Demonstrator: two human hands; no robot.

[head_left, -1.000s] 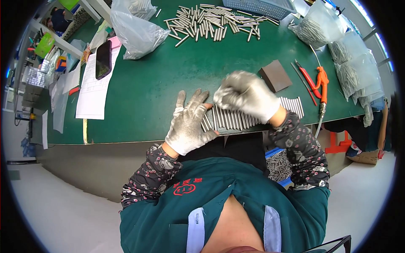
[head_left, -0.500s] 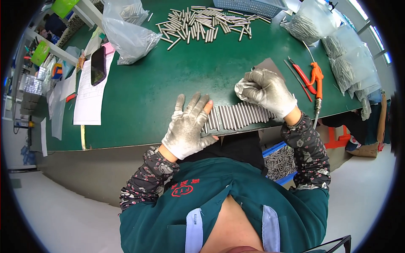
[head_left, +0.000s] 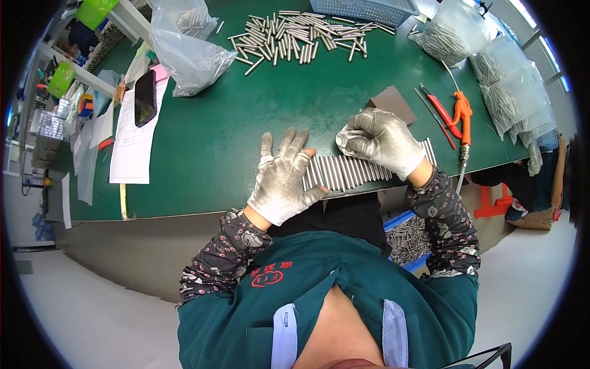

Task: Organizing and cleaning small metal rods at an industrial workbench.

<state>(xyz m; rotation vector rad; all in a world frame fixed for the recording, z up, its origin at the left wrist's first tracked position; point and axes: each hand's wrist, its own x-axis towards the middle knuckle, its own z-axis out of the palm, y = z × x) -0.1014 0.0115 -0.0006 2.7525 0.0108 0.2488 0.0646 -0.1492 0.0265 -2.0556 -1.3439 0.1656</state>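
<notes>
Steel pins (head_left: 344, 173) lie side by side in a row along the near edge of the green table (head_left: 221, 135). My left hand (head_left: 279, 178), in a worn white glove, rests at the row's left end. Its fingers are stretched out, and the thumb and a bare fingertip touch the end pins. Above the row, my gloved right hand (head_left: 387, 138) is closed on what looks like a crumpled white cloth (head_left: 346, 140). It hides some of the pins, while others show right of its wrist. A flat grey-brown block (head_left: 394, 103) lies just beyond that hand.
Loose pins (head_left: 295, 37) are heaped at the back, before a blue basket (head_left: 369, 8). Bags of pins (head_left: 452, 37) stand at right, near an orange air gun (head_left: 462, 117) and red-handled tool (head_left: 442, 111). A phone (head_left: 145, 98) lies on paper at left, beside a plastic bag (head_left: 193, 61).
My left hand has moved slightly right against the row, and a gap between the pins has closed. My right hand has shifted a little left with the cloth, uncovering more of the block.
</notes>
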